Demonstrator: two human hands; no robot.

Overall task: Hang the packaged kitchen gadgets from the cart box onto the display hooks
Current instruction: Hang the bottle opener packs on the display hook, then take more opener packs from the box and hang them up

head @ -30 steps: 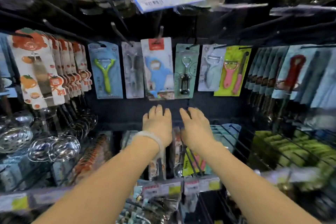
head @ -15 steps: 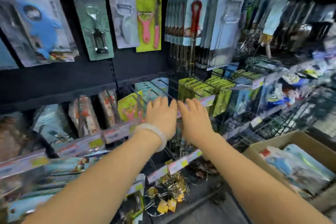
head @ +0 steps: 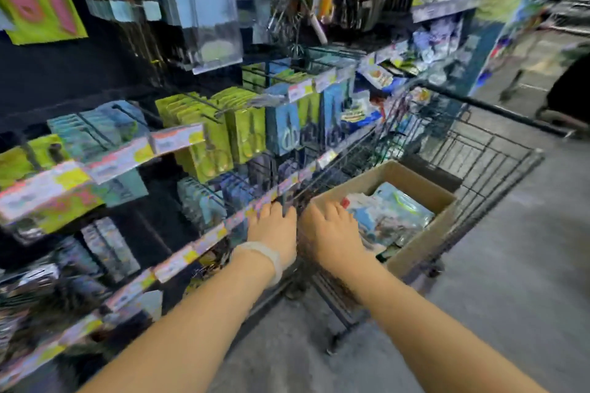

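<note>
Over the near corner of the wire cart (head: 479, 150), both hands reach out empty toward the cardboard box (head: 424, 233) that sits inside it. The right hand (head: 332, 233) is spread flat with fingers extended, hovering at the box's near edge just beside the packaged gadgets (head: 389, 217), and it grasps nothing; whether its fingertips already touch a package cannot be told through the blur. The left hand (head: 274, 226), with a pale band at the wrist, lies open and relaxed in front of the lower shelf rail (head: 204, 239), also holding nothing. The box looks well stocked: several blue and clear packs lie loosely piled in it, so a good share of the work seems to remain. To the left, the display hooks (head: 198, 105) already carry rows of green and blue carded items, though the picture cannot say which of these came from the box. My judgement is that this is the start of another pick: a pack must be taken up, then carried back and threaded onto a hook.
</note>
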